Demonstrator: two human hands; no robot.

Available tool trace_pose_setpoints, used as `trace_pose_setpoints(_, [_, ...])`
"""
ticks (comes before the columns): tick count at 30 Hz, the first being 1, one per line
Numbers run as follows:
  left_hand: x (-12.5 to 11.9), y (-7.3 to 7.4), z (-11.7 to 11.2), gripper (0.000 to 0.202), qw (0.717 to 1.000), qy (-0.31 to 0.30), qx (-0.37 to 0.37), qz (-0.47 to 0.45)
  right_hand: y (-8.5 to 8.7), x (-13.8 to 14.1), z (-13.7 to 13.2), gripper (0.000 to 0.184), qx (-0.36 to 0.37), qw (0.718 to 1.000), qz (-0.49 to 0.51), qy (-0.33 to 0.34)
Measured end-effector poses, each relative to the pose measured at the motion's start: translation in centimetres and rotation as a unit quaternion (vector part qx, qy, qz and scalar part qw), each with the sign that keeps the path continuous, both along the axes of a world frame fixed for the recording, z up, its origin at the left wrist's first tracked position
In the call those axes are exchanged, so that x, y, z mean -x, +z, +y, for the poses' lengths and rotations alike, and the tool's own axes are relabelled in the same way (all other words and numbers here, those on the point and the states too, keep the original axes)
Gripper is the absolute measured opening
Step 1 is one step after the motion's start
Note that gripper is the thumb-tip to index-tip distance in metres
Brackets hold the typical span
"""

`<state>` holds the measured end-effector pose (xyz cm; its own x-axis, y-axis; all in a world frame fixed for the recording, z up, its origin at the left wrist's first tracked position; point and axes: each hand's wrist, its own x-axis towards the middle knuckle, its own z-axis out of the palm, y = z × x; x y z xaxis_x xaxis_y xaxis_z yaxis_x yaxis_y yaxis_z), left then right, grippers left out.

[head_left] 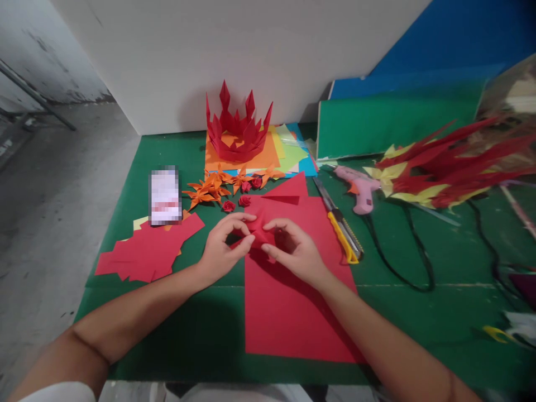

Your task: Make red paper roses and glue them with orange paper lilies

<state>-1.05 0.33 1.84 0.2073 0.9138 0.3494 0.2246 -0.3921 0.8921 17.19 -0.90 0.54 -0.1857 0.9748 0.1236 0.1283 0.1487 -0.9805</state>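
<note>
My left fingers [238, 218] and right fingers [282, 224] curve nearly closed, both pinching a folded red paper [263, 237] over a large red sheet [297, 318]; that lies on the green surface [201, 324]; beyond, a red crown [240, 152] stands on coloured sheets [268, 159] before a white panel [251, 44]; a blue board [452, 44] rises at far right; grey floor [46, 245] shows at left.

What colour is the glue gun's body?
The glue gun's body is pink, seen in the head view.
</note>
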Motion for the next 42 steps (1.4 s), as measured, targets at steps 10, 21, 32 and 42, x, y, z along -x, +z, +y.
trace_pose_setpoints(10, [-0.1, -0.2, -0.1, 0.011, 0.994, -0.015, 0.082, -0.067, 0.9, -0.2, 0.1, 0.025, -0.07, 0.993, -0.09, -0.007])
trace_pose_setpoints(21, [-0.1, -0.4, -0.3, 0.011, 0.989, -0.084, 0.1, -0.064, 1.3, -0.4, 0.5, 0.014, -0.099, 0.986, -0.128, -0.036])
trace_pose_setpoints(32, [-0.3, -0.7, -0.4, 0.014, 0.989, -0.087, 0.104, -0.057, 1.7, -0.1, 0.1, 0.007, -0.104, 0.988, -0.112, -0.023])
trace_pose_setpoints(42, [-0.3, -0.4, -0.2, 0.015, 0.985, -0.022, 0.168, -0.039, 1.1, 0.0, -0.1, 0.012, -0.04, 0.997, -0.07, 0.008])
